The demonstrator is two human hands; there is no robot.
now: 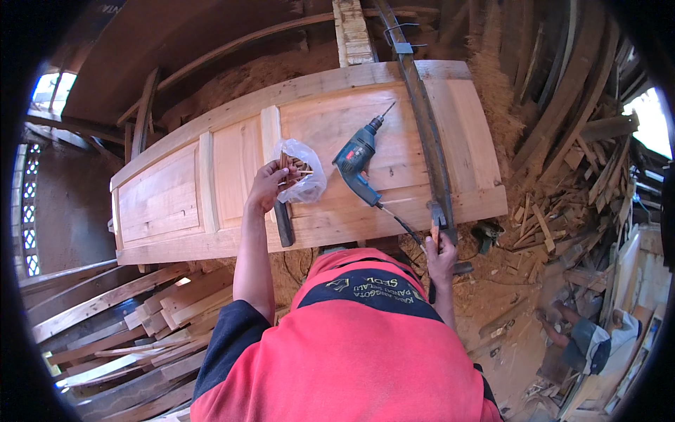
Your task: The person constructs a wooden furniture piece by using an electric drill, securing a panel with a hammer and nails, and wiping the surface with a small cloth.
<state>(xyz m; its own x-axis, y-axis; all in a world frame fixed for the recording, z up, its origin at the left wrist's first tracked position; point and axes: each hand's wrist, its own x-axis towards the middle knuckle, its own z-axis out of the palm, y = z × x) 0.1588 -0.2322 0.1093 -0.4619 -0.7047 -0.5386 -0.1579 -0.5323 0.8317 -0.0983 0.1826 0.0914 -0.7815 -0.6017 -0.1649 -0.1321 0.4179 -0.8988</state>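
Red shirt fills the bottom of the view. Above it, the left hand (266,186) pinches small wooden pegs (294,169) from a clear plastic bag (307,172) lying mid-door. The right hand (441,259) grips a bar clamp (427,133) handle at the near edge of the pale panelled door (211,176). It looks joined and clamped, with pegging probably left. A blue drill (357,162) rests beside the bag.

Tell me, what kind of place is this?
Most likely a woodworking shop. A big panelled wooden door lies flat with a blue power drill on it, and offcuts and sawdust are heaped around it.
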